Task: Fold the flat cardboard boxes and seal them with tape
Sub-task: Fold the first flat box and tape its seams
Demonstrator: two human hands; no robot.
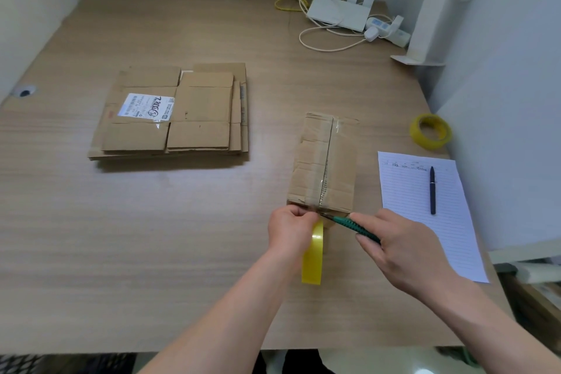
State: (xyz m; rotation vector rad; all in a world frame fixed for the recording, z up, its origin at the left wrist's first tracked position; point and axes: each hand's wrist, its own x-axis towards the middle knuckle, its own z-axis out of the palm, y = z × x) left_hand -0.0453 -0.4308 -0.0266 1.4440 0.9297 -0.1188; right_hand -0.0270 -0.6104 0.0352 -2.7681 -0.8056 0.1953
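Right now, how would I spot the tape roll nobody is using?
Follow the wooden table to its right edge, just beyond the lined paper. The spare tape roll lies there alone, yellow and ring-shaped, unlike the flat paper and the black pen.

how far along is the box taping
Done: one box is folded, with clear tape along its top seam. In hand: the left hand holds a yellow tape roll at the box's near edge while the right hand brings a green-handled cutter to the tape there. Left: the flat stack is unfolded. A second roll lies to the right.
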